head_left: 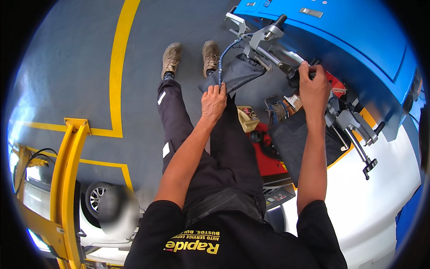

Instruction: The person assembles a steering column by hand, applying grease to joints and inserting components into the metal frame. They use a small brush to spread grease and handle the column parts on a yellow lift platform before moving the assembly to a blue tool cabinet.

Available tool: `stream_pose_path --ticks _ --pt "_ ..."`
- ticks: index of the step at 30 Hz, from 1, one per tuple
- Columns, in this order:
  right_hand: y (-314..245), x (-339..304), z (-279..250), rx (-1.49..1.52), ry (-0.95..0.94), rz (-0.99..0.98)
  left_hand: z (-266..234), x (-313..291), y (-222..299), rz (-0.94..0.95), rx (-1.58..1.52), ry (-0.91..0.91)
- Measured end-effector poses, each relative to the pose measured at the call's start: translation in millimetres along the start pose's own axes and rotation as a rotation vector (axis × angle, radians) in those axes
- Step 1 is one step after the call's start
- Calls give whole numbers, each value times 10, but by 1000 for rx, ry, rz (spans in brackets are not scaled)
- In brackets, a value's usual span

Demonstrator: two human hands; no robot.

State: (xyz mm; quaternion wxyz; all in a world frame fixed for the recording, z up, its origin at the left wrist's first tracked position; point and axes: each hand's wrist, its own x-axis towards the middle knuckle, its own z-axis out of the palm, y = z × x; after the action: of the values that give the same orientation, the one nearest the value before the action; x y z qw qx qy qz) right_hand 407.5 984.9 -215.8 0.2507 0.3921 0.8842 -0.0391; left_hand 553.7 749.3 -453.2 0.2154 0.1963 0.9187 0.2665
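My left hand (213, 102) is closed round a blue braided cord (222, 56), which curves up toward a silver and grey wheel clamp (264, 42). A dark cloth bag (239, 74) hangs under this clamp, just beyond my left fingers. My right hand (313, 87) is raised at the clamp's right end, its fingers bent and closed on the part beside a black knob (293, 78). My fingers partly hide what they grip there. A second wheel clamp (351, 123) with black handles is to the right of my right forearm.
A blue cabinet (340, 36) fills the upper right. Below it are a red surface (266, 163), a yellowish container (247, 119), shoes (278, 111) and a black cloth (298, 136). On the left stand a yellow post (67, 179) and a white car (107, 244); yellow lines (117, 67) mark the floor.
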Motion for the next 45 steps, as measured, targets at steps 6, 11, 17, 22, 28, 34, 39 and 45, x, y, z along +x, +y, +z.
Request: stream_pose_path --ticks 6,11,17,22,28,34,39,45 --pt "32 -205 46 -37 201 -484 -30 -60 66 8 -6 -12" --pt "20 -30 117 91 32 -50 -39 -77 96 -8 -31 -13" --pt "-66 -198 24 -10 244 -432 -66 -108 167 -18 -25 -17" --pt "-17 -93 111 84 122 -110 -55 -82 116 -21 -36 -15" --pt "-93 -114 -125 101 146 -431 -101 -70 132 -10 -58 -36" --pt "36 43 4 287 40 -80 -66 -90 138 -3 -55 -26" --pt "224 162 -57 581 -102 166 -149 -78 153 16 -54 -60" --pt "146 -69 -80 -56 122 -494 -61 -91 116 16 -67 -19"
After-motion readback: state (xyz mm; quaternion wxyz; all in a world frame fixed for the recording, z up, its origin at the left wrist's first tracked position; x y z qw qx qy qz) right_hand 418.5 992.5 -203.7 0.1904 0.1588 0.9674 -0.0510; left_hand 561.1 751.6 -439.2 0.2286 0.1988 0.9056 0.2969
